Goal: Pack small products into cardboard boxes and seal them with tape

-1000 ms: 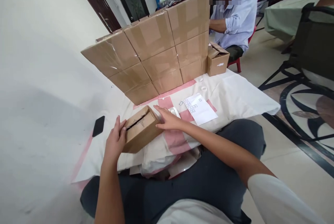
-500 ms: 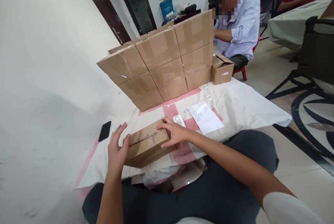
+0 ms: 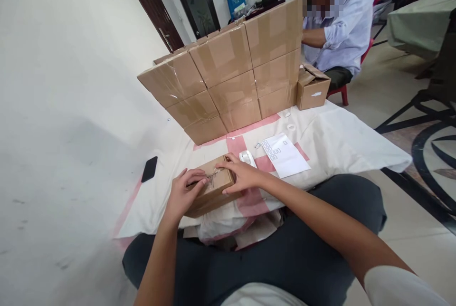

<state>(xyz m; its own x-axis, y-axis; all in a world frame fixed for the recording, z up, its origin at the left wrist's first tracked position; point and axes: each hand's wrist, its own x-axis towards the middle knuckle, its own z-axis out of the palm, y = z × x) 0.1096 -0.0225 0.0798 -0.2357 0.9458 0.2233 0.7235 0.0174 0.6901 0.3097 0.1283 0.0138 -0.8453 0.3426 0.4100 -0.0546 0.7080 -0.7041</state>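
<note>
A closed cardboard box (image 3: 210, 201) lies on the cloth in front of me, with a dark scribbled seam and clear tape along its top. My right hand (image 3: 239, 174) grips its right end, fingers over the top edge and thumb on the near side. Across the left part of the top lies my left hand (image 3: 188, 189), its fingers bent and its thumb close to the fingertips by the seam. Whether those fingertips pinch the tape or flap I cannot tell. Just beyond my right hand sits a small white object (image 3: 247, 157), perhaps a tape dispenser.
A wall of taped cardboard boxes (image 3: 231, 78) stands at the back. A smaller box (image 3: 313, 90) is at its right end. On the white cloth (image 3: 342, 139) lie a printed sheet (image 3: 287, 156) and a black phone (image 3: 149, 169). A person (image 3: 342, 25) sits behind the boxes.
My left hand has come from beside the box's left end onto its top, its fingers now bent. My right hand keeps its hold on the right end. The view has shifted slightly.
</note>
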